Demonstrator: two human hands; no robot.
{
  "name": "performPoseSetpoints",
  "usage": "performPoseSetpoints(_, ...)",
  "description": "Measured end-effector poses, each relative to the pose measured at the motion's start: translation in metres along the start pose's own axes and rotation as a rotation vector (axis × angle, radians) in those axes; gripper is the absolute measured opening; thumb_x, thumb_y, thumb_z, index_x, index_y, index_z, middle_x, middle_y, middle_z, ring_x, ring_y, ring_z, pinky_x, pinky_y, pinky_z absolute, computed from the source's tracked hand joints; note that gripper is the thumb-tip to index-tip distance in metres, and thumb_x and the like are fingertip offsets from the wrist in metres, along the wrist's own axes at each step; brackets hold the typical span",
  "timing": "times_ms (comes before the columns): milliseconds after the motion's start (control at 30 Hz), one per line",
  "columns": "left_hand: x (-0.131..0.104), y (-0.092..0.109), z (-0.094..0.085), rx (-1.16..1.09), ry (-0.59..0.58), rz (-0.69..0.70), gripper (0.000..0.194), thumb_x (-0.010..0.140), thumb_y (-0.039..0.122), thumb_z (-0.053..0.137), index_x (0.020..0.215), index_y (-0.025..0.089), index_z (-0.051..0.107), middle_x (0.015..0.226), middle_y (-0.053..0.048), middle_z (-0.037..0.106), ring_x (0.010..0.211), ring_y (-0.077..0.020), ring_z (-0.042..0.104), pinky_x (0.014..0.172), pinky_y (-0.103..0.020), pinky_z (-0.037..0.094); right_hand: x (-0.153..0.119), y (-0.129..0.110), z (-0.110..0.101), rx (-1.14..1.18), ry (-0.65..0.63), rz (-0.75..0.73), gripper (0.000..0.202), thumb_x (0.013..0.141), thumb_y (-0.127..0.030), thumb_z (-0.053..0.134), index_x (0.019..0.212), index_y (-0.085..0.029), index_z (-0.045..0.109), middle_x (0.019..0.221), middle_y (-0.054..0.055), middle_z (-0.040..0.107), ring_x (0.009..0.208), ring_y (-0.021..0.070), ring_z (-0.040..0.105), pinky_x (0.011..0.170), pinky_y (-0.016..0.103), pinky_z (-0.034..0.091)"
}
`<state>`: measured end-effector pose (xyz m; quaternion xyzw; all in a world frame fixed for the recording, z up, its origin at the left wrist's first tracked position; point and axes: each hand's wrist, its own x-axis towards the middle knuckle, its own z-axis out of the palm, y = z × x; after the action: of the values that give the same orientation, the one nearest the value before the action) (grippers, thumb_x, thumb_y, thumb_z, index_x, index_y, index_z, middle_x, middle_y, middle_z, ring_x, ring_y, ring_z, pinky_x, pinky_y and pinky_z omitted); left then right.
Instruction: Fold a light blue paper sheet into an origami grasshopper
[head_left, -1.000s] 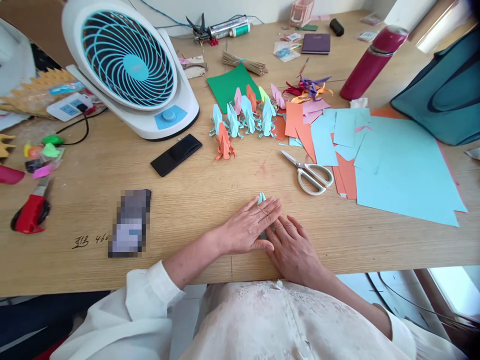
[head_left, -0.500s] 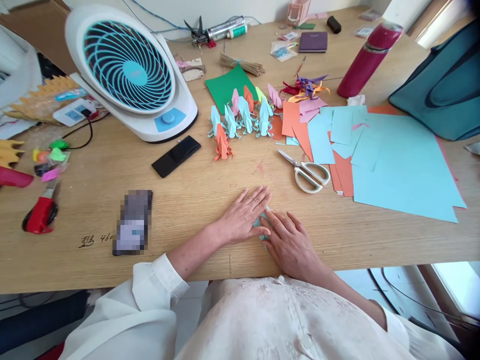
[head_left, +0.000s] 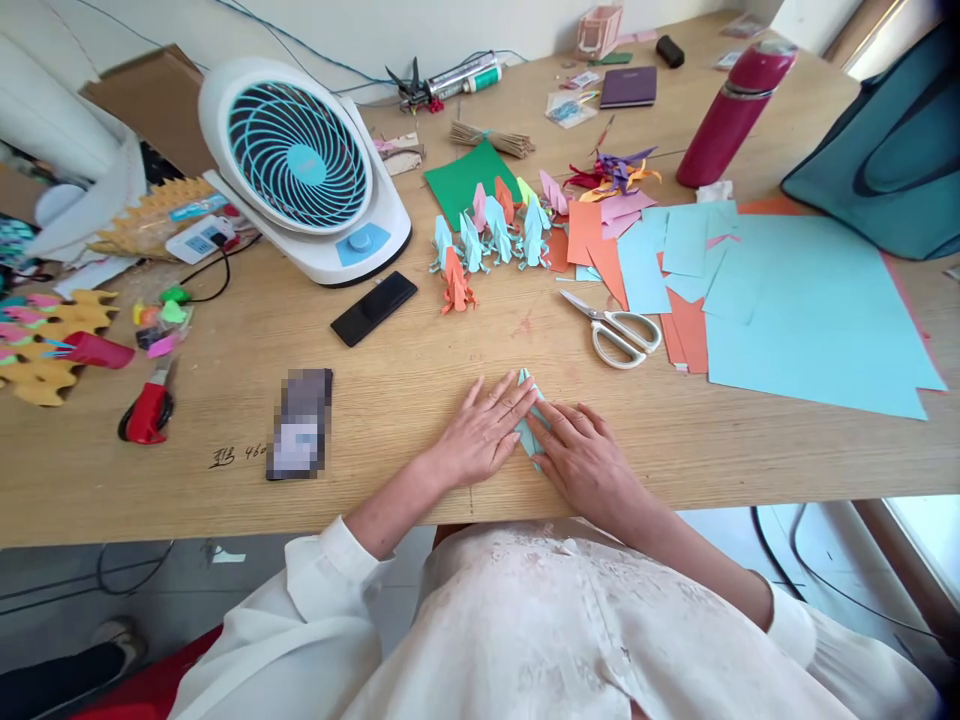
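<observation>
A narrow folded piece of light-blue paper [head_left: 528,440] lies on the wooden table in front of me, partly covered by my fingers. My left hand [head_left: 478,432] rests flat with its fingers stretched over the paper's left edge and upper part. From the other side, my right hand [head_left: 589,462] lies with extended fingers on the paper's right edge. Neither hand is closed around it. Beyond them stand several origami figures, among them an orange one [head_left: 455,282] and a light-blue one [head_left: 472,243]. Scissors with white handles [head_left: 621,336] lie beyond my right hand.
Light-blue sheets [head_left: 810,310] and orange pieces [head_left: 686,340] cover the right side. A fan [head_left: 300,170], black phone [head_left: 374,309] and second phone [head_left: 300,425] are left. A red flask [head_left: 731,125] and teal bag [head_left: 885,170] stand at the back right. Red-handled scissors [head_left: 147,412] lie far left.
The camera view has shifted, bringing more of the table's left side into sight. My fingers have shifted slightly on the folded paper, and more of it now shows between my hands.
</observation>
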<state>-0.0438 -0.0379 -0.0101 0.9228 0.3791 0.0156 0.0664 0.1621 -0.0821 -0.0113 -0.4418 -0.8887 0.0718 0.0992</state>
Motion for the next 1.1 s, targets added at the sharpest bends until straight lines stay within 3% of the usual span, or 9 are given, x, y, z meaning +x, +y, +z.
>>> performPoseSetpoints(233,-0.011,0.015,-0.001,-0.014,-0.051,-0.092,0.061,0.101,0.034,0.033,0.157,0.017,0.017,0.165,-0.007,0.014,0.154,-0.0274,0.006,0.122,-0.054,0.005,-0.001,-0.001,0.003,0.021,0.022,0.007,0.045,0.099,-0.027,0.048,0.141,-0.013,0.050,0.149,0.018,0.047,0.131,0.0307,0.046,0.107,0.047,0.036)
performPoseSetpoints(367,-0.022,0.023,0.000,-0.047,-0.063,-0.107,0.061,0.101,0.031,0.033,0.158,0.017,0.014,0.165,-0.006,0.014,0.154,-0.0262,0.007,0.122,-0.055,0.003,-0.004,0.003,0.007,0.050,0.046,0.003,0.047,0.100,-0.030,0.046,0.143,-0.011,0.047,0.152,0.017,0.045,0.132,0.0300,0.045,0.110,0.047,0.033)
performPoseSetpoints(600,-0.034,0.015,-0.004,-0.182,-0.023,-0.073,0.060,0.104,0.033,0.029,0.158,0.019,0.008,0.165,-0.007,0.013,0.154,-0.0229,0.007,0.122,-0.051,0.008,-0.006,0.012,0.010,0.068,0.056,-0.008,0.048,0.100,-0.032,0.046,0.142,-0.008,0.048,0.151,0.015,0.045,0.127,0.0303,0.048,0.106,0.046,0.037)
performPoseSetpoints(700,-0.038,0.012,-0.007,-0.155,0.014,-0.061,0.059,0.103,0.034,0.031,0.157,0.017,0.016,0.165,-0.008,0.017,0.154,-0.0250,0.007,0.122,-0.054,0.003,-0.006,0.012,0.009,0.054,0.052,-0.017,0.048,0.100,-0.032,0.046,0.141,-0.007,0.049,0.151,0.015,0.045,0.127,0.0306,0.048,0.106,0.046,0.037)
performPoseSetpoints(800,-0.040,0.014,-0.005,-0.137,-0.019,-0.055,0.058,0.102,0.032,0.036,0.156,0.018,0.022,0.163,-0.007,0.024,0.153,-0.0265,0.012,0.122,-0.056,0.004,-0.005,0.010,0.007,0.039,0.056,-0.016,0.048,0.100,-0.031,0.046,0.141,-0.006,0.050,0.151,0.016,0.046,0.126,0.0310,0.048,0.104,0.046,0.038)
performPoseSetpoints(1100,-0.041,0.015,0.003,-0.110,-0.050,-0.086,0.060,0.101,0.037,0.041,0.156,0.021,0.023,0.164,-0.005,0.022,0.153,-0.0280,0.012,0.121,-0.057,0.008,-0.007,0.009,0.005,0.059,0.078,0.032,0.045,0.097,-0.030,0.051,0.137,-0.010,0.053,0.147,0.019,0.047,0.128,0.0325,0.046,0.102,0.048,0.041)
